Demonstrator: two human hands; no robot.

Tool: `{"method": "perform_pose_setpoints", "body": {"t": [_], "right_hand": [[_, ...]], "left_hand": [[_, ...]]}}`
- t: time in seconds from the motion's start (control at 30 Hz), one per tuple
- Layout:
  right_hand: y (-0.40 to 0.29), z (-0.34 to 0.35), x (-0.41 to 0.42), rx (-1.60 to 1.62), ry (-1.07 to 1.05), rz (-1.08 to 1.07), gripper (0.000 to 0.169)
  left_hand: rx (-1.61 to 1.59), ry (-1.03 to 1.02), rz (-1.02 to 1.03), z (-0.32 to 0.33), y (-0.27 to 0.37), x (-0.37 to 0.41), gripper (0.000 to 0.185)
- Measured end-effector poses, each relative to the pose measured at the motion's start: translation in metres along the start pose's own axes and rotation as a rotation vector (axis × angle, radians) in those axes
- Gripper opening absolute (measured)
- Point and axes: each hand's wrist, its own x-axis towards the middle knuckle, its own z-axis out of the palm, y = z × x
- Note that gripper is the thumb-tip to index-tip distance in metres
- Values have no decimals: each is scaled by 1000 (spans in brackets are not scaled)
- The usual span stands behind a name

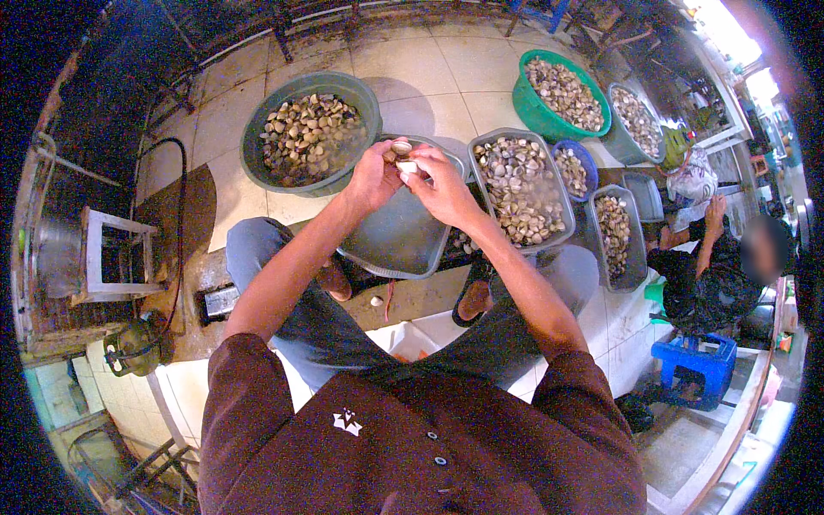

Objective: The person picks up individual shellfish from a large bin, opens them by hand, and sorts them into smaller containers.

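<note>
Both my hands meet over a grey plastic tub (402, 232) that stands between my knees. My left hand (376, 175) grips a clam shell (401, 148) at its fingertips. In my right hand (439, 187) is a pale shell piece (407, 167), pinched between thumb and fingers close beside the first shell. Whether the two pieces are joined cannot be told. A round grey basin (248, 138) of clams in cloudy water lies beyond my left hand. To the right of my right hand, a rectangular grey tub (570, 222) holds many more clams.
A green basin (524, 114), a small blue bowl (592, 175) and more grey tubs (637, 273) with clams stand to the right. Another person (708, 277) sits at the far right by a blue stool (698, 367). One loose shell (376, 300) lies near my foot.
</note>
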Motion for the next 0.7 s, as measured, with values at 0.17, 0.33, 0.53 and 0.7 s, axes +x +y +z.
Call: {"method": "perform_pose_setpoints", "body": {"t": [0.17,0.33,0.53,0.7], "right_hand": [[-4,-18,7,77,71,112,25],[-9,-31,11,-60,106,73,28],[-18,-36,12,584,93,354,27],[-27,-52,2,240,-134,431,21]], "left_hand": [[371,-42,189,10,3,-13,26],[316,-67,-159,25,4,-19,26],[316,-88,-80,20,-3,-16,33],[314,-109,-6,20,0,-25,40]]}}
